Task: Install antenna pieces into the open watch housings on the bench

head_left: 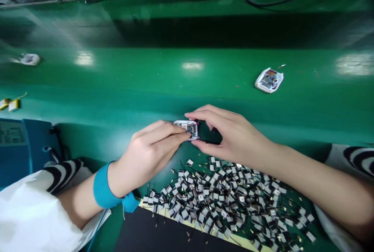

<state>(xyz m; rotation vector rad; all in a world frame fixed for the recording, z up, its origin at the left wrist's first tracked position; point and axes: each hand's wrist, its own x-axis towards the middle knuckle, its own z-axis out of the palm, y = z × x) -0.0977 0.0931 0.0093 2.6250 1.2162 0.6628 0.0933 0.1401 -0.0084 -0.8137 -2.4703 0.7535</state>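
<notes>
A small white-framed device (193, 130) with a circuit board inside lies on the green table between my hands. My left hand (156, 143) reaches over it from the left, its fingers together and their tips pressed on the board. On the device's right side, my right hand (223, 131) curves round it with thumb and index finger apart, the fingertips at its upper and lower edges. A teal band (103, 185) wraps my left wrist. Just below my hands spreads a large heap of small black-and-white parts (222, 193) with thin leads.
Another white device (269, 80) with an exposed board lies at the back right, and a similar one (30, 59) at the far left. Yellow parts (13, 105) sit above a blue box (14, 147). A black mat (152, 232) is at the front edge.
</notes>
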